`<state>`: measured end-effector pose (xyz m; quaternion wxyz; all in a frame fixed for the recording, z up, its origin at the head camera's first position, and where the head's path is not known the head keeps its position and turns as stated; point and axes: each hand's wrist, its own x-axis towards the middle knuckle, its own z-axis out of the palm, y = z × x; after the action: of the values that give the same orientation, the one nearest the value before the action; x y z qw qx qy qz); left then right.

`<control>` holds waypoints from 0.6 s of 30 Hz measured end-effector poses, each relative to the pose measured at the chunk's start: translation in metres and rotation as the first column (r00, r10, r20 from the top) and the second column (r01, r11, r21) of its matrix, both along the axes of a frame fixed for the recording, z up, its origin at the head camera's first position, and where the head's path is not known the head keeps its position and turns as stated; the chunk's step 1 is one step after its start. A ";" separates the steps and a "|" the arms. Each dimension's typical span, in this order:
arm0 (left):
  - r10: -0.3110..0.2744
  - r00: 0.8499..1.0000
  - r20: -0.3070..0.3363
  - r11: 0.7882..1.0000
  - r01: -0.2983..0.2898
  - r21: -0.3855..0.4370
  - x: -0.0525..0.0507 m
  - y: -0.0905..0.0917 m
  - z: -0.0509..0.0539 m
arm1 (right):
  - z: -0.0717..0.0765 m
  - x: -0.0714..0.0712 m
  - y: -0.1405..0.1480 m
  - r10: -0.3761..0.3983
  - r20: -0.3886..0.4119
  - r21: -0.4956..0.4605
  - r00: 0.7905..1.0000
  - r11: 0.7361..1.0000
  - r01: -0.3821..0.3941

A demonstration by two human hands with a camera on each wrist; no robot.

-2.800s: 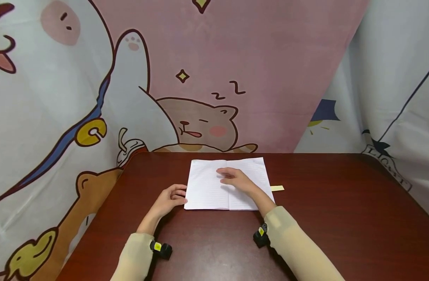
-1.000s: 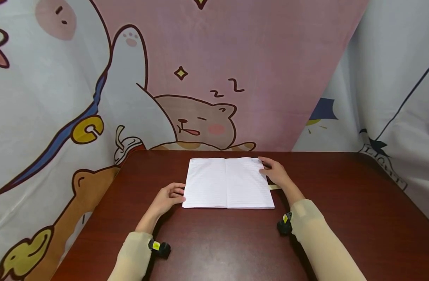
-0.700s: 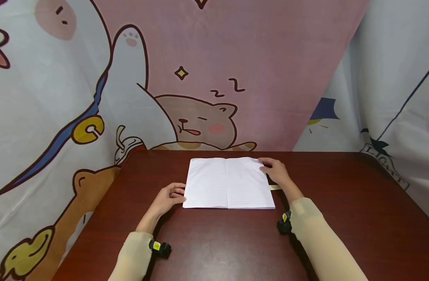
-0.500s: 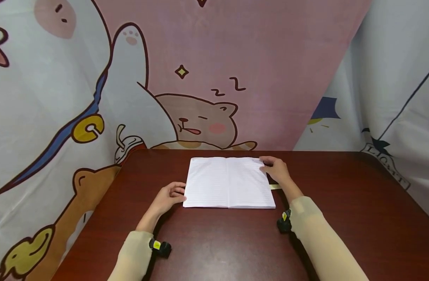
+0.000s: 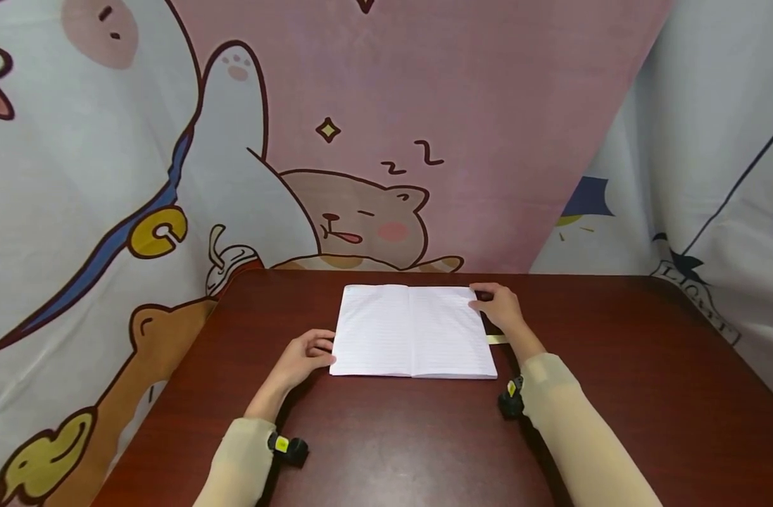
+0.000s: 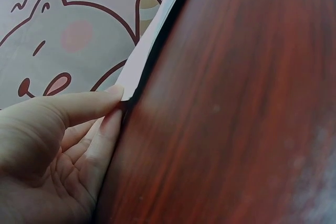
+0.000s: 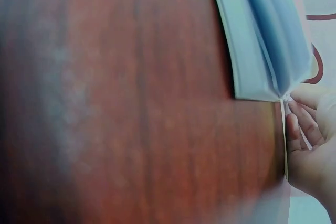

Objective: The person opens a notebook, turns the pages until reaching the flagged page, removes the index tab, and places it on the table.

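Reading from left to right, we see the left hand (image 5: 300, 357), thumb and fingers pinching the left edge of the open lined notebook (image 5: 412, 331) on the table (image 5: 399, 440), a pale yellow strip (image 5: 497, 339) projecting past the notebook's right edge, and the right hand (image 5: 502, 308), its fingers pinching that edge near the far corner.

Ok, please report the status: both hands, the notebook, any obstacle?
Left hand pinches notebook at left edge; right hand pinches right edge, near far corner. Notebook open. Pale strip juts out right, probably no obstacle.
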<state>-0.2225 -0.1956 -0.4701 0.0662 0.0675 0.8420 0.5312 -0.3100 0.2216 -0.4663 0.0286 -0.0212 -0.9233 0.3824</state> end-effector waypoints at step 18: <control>-0.022 1.000 0.002 1.000 0.022 0.004 0.002 -0.002 0.003 | -0.004 -0.004 0.003 0.012 -0.023 -0.050 1.000 0.999 -0.013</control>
<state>-0.2206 -0.1977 -0.4667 0.0726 0.0763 0.8400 0.5323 -0.3139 0.2245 -0.4703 0.0364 -0.0118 -0.9132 0.4057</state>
